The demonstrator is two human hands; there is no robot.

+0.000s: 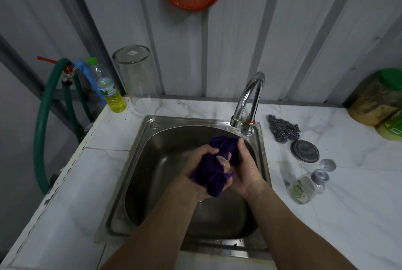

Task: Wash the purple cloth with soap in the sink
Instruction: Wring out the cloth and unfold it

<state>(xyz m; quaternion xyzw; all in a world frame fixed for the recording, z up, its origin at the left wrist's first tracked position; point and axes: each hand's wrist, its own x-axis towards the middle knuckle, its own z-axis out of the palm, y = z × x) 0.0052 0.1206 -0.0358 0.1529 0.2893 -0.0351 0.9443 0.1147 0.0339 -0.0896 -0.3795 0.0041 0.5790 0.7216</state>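
Both hands, the left hand (201,162) and right hand (243,169), gripped the bunched purple cloth (215,167) over the sink (139,171), likely so rubbing runoff drained into the basin.

A plain home washing-up corner. A steel sink (139,174) with a curved tap (250,97) is set in a white marble-look counter (348,193) against corrugated metal wall panels (250,30). Left of the sink stands an upturned glass jar (139,80); right of it lie a scourer (283,128) and a soap bottle (302,187).
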